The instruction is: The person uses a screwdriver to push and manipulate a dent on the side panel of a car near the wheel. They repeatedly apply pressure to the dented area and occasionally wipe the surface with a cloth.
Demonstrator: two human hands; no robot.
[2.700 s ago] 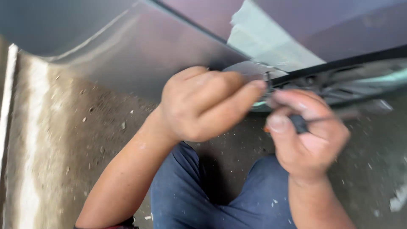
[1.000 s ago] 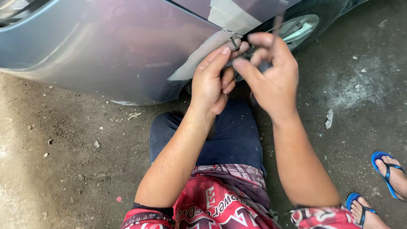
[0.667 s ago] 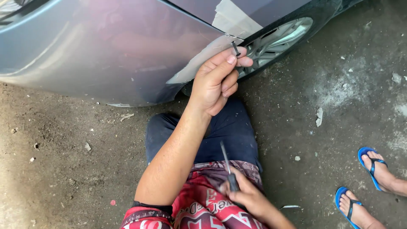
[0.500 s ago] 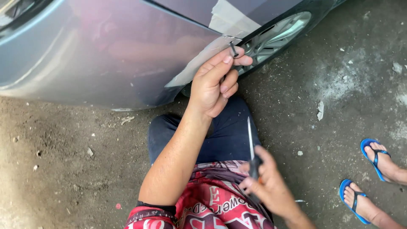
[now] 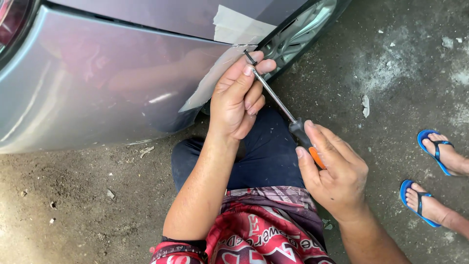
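My left hand [image 5: 239, 100] is raised to the lower rear edge of the car's grey body panel [image 5: 97, 93], fingers curled together. Thumb and forefinger are pinched on a small dark fastener [image 5: 249, 57] at the panel edge, just beside the wheel arch. Whether the fastener is seated in the panel I cannot tell.

My right hand [image 5: 334, 171] is clamped on the screwdriver [image 5: 288, 120], gripping its black and orange handle. The metal shaft runs up and to the left, passing across the fingertips of my left hand; its tip ends at the fastener. Tip engagement is hidden by my fingers.

A pale patch of masking paper [image 5: 234, 29] lies on the panel above and beside my left hand. The wheel [image 5: 303, 29], with a silver rim, sits just right of the panel edge.

I am seated on the concrete floor [image 5: 73, 205], dark blue trousers [image 5: 264, 156] under both hands, red patterned shirt [image 5: 259, 234] at the bottom of the view.

Another person's feet in blue sandals [image 5: 430, 171] stand at the right, well apart from my hands. Small debris lies scattered on the floor.
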